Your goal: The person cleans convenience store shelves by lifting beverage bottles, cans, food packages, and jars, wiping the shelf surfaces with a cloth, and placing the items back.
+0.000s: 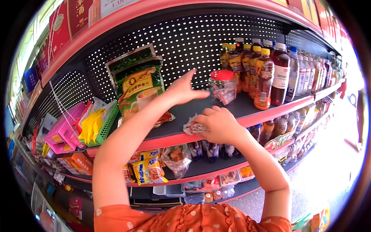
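My left hand (184,89) reaches over the dark shelf (170,129) with its fingers spread, holding nothing. Its fingertips come close to the left side of a clear plastic jar (225,92) with a red lid and small wrapped pieces inside; I cannot tell whether they touch it. At the shelf's pink front edge, my right hand (219,124) is closed on a crumpled greyish cloth (193,127), pressed against the shelf. Behind my left forearm, a green and yellow cereal bag (141,83) leans against the perforated back panel and is partly hidden.
Right of the jar stand several bottles with yellow caps (264,77) and a dark red bottle (280,73). A green basket (108,123) with yellow packets and a pink box (63,133) sit on the left. Lower shelves hold snack packets (150,170) and more bottles.
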`<state>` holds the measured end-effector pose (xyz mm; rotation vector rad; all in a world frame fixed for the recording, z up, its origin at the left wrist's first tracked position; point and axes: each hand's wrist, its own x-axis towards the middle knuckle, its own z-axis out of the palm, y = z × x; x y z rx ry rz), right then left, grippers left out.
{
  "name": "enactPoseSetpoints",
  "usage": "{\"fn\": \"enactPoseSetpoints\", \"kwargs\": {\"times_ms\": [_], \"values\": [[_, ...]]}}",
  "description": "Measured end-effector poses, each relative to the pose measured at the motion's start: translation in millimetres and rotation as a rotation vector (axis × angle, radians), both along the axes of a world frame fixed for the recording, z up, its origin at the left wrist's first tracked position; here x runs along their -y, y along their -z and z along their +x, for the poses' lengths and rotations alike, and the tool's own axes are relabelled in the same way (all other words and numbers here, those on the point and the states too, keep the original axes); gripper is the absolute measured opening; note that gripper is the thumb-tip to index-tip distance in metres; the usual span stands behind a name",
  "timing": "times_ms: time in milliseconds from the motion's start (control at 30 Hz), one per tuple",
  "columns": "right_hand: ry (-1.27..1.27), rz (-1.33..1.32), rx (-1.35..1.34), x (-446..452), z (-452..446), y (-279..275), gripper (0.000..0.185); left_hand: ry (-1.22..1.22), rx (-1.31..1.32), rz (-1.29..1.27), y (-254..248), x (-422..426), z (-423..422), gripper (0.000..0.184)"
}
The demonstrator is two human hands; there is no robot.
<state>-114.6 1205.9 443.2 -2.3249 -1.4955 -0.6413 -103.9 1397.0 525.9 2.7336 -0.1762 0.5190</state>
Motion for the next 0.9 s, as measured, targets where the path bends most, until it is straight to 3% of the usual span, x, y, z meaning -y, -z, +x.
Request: {"fn": "enactPoseSetpoints", "kwargs": {"times_ms": [67,167,267,300,333,400,467,500,633,667,733,833,900], "values": [[0.000,-0.007,-0.019,6,1,-2,0.037,0.037,0.068,-0.064,5,30,53,0.126],[0.059,-0.058,-0.046,17,8,-7,0.039,0.035,-0.048,-0.163,7,63,85,0.129],[0.174,-0.151,-0.199,37,24,-21,0.042,0.041,-0.013,-0.108,2,54,86,0.125],[0.204,-0.088,-0.208,44,31,-22,0.032,0.027,0.026,-0.138,-1,46,79,0.121],[0.259,-0.103,-0.401,48,38,-30,0.033,0.054,0.106,-0.130,-4,34,71,0.116],[0.257,-0.090,-0.503,50,56,-36,0.032,0.068,0.191,-0.173,-14,9,45,0.109],[0.287,-0.225,-0.470,34,73,-43,0.031,0.075,0.286,-0.198,-24,-19,17,0.104],[0.302,-0.291,-0.451,24,84,-45,0.031,0.156,0.264,-0.372,-27,-33,3,0.102],[0.308,-0.771,0.072,-39,140,-38,0.027,0.191,0.274,-0.638,-47,-44,-101,0.099],[0.307,-0.748,-0.037,-55,171,-32,0.028,0.129,0.341,-0.532,-46,-53,-118,0.098],[0.305,-0.693,-0.251,-95,255,-12,0.031,0.138,0.358,-0.561,-41,-62,-153,0.099],[0.246,-0.793,0.187,-133,245,-24,0.035,0.187,0.350,-0.627,-30,-71,-193,0.102],[0.202,-0.716,0.025,-148,183,-49,0.036,0.177,0.346,-0.634,-27,-74,-202,0.102]]}}
